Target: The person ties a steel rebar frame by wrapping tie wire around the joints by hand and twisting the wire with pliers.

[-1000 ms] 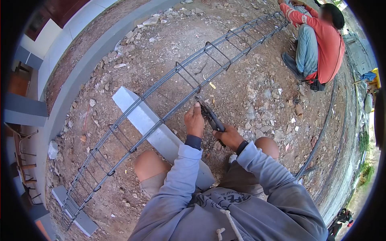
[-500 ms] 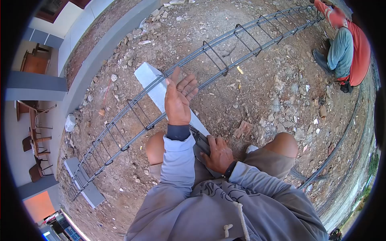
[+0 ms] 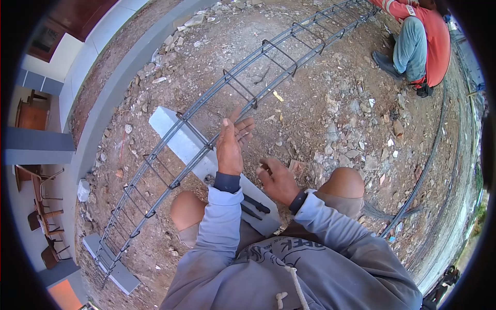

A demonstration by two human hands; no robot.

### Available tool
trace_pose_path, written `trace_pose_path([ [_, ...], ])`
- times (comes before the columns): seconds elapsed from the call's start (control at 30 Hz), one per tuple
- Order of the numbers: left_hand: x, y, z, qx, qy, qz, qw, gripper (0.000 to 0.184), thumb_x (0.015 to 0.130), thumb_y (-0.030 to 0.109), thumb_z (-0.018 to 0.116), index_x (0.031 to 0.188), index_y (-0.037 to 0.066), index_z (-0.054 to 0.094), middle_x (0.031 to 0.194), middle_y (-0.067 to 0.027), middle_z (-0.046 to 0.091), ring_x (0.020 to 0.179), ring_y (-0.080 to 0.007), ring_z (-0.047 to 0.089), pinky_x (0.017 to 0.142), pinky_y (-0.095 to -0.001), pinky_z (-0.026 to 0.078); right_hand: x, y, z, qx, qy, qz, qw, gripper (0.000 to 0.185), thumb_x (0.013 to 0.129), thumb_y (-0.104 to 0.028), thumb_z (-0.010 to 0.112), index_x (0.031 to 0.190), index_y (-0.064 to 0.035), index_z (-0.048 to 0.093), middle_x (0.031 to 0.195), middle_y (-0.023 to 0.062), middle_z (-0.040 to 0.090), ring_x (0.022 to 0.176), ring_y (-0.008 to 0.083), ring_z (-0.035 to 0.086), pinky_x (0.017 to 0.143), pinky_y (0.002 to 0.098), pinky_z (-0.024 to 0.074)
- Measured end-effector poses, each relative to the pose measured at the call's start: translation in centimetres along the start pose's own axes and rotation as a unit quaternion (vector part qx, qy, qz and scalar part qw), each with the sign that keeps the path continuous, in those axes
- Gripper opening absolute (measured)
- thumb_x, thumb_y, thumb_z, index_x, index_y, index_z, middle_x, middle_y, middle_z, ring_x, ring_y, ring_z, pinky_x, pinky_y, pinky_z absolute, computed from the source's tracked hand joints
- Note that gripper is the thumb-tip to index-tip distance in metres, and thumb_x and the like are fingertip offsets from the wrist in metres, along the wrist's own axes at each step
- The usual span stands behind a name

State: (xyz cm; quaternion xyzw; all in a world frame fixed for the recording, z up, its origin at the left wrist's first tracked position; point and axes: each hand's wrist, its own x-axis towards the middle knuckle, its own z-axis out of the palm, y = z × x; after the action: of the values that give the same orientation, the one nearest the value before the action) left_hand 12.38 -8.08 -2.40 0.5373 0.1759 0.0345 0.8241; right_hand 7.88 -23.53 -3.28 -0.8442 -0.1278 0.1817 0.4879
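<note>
My left hand [image 3: 231,150] is held up with its fingers spread, close to the lower bar of a long rebar cage [image 3: 155,201]. To its right hovers my right hand [image 3: 280,182], its fingers loosely bent and nothing visible in them. Beneath my hands a pale board [image 3: 178,142] lies under the cage and runs back between my knees. A black-handled tool, apparently pincers or pliers [image 3: 254,206], rests on the board's near end; my left sleeve hides part of it.
At the far right a person in a red shirt [image 3: 436,46] squats by the cage's other end. Another grey board [image 3: 116,268] supports the near end. Long dark rods [image 3: 421,181] lie on the right. A low concrete kerb [image 3: 85,139] borders the rubble ground.
My right hand has lifted off the tool on the board and moved up towards my left hand. The view has shifted right. My left hand stays raised and spread.
</note>
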Motion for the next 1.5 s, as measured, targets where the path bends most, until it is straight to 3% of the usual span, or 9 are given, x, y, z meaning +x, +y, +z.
trace_pose_path([
  [0.1,1.0,-0.8,3.4,-0.003,-0.04,0.001,0.999,0.061,0.098,0.051,0.029,0.14,0.007,0.036,0.113,-0.012,0.059,0.097,-0.0153,0.057,0.081,-0.029,0.047,5.5,-0.9,-4.8,0.183,0.04,0.038,0.982,0.028,0.088,-0.018,0.053,0.107,0.0011,0.059,0.099,0.0231,0.063,0.091,0.0367,0.062,0.078,0.0429,0.0488],
  [0.17,1.4,-1.1,6.2,-0.03,-0.06,-0.019,0.998,0.061,0.099,0.051,0.029,0.138,0.006,0.04,0.11,-0.0126,0.06,0.094,-0.0141,0.057,0.078,-0.026,0.047,7.2,-1.7,-7.0,0.124,0.008,-0.007,0.992,0.026,0.087,-0.017,0.054,0.103,0.0017,0.061,0.095,0.0209,0.064,0.087,0.0352,0.063,0.077,0.0415,0.0491],
  [0.33,4.2,-1.6,9.5,0.045,-0.1,0.009,0.994,0.06,0.098,0.049,0.035,0.137,0.003,0.039,0.116,-0.0155,0.059,0.103,-0.0197,0.057,0.086,-0.0291,0.045,8.9,-1.3,-11.4,0.173,0.008,-0.04,0.984,0.016,0.09,-0.007,0.05,0.092,0.0026,0.063,0.069,0.0065,0.061,0.052,0.0121,0.056,0.046,0.0259,0.0455],
  [0.6,10.8,-1.5,11.2,0.345,0.088,0.18,0.917,0.031,0.089,0.023,0.058,0.106,-0.002,0.063,0.1,-0.0151,0.066,0.093,-0.0219,0.061,0.082,-0.0324,0.046,15.9,7.8,-16.7,0.168,0.11,0.219,0.955,0.022,0.083,-0.014,0.053,0.094,-0.0035,0.068,0.072,0.0144,0.066,0.065,0.0216,0.066,0.059,0.0334,0.0532],
  [0.7,13.9,-1.3,11.9,0.417,0.111,0.214,0.876,0.026,0.085,0.02,0.06,0.101,0.0,0.066,0.092,-0.014,0.068,0.085,-0.0239,0.064,0.077,-0.0335,0.048,20.6,11.9,-14.8,0.033,0.179,0.067,0.981,0.025,0.08,-0.017,0.051,0.091,-0.0063,0.07,0.081,0.0172,0.068,0.077,0.0299,0.067,0.074,0.0375,0.0529],
  [0.8,15.7,-1.6,13.2,0.456,0.104,0.184,0.864,0.028,0.084,0.021,0.061,0.101,0.0,0.066,0.094,-0.0148,0.068,0.085,-0.0245,0.065,0.077,-0.0339,0.049,22.6,10.6,-14.1,0.047,0.104,0.092,0.989,0.027,0.076,-0.015,0.048,0.088,-0.0054,0.071,0.088,0.019,0.068,0.089,0.0336,0.064,0.085,0.0389,0.0495],
  [0.97,17.2,-3.1,14.2,0.484,0.084,0.173,0.854,0.03,0.084,0.02,0.061,0.105,-0.001,0.064,0.097,-0.0167,0.068,0.089,-0.0252,0.065,0.079,-0.0332,0.05,20.9,10.6,-15.4,0.14,0.0,0.223,0.965,0.023,0.076,-0.013,0.05,0.085,-0.0036,0.07,0.087,0.0184,0.067,0.086,0.0337,0.065,0.08,0.0407,0.0511],
  [1.07,17.8,-3.8,14.6,0.493,0.089,0.182,0.846,0.03,0.085,0.019,0.059,0.107,-0.001,0.064,0.097,-0.0171,0.068,0.09,-0.0248,0.065,0.079,-0.0327,0.05,21.7,12.7,-14.6,0.027,0.201,0.017,0.979,0.022,0.075,-0.012,0.053,0.086,-0.0039,0.07,0.088,0.0195,0.067,0.085,0.0357,0.064,0.079,0.0422,0.0514],
  [1.5,18.6,-3.3,14.7,0.419,0.032,0.094,0.903,0.053,0.085,0.006,0.055,0.136,0.002,0.039,0.098,-0.016,0.065,0.079,-0.0188,0.064,0.069,-0.0294,0.049,25.6,10.4,-13.9,0.126,0.187,0.008,0.974,0.019,0.076,-0.019,0.061,0.088,-0.0118,0.073,0.088,0.0167,0.067,0.085,0.0336,0.065,0.079,0.0399,0.0513],
])
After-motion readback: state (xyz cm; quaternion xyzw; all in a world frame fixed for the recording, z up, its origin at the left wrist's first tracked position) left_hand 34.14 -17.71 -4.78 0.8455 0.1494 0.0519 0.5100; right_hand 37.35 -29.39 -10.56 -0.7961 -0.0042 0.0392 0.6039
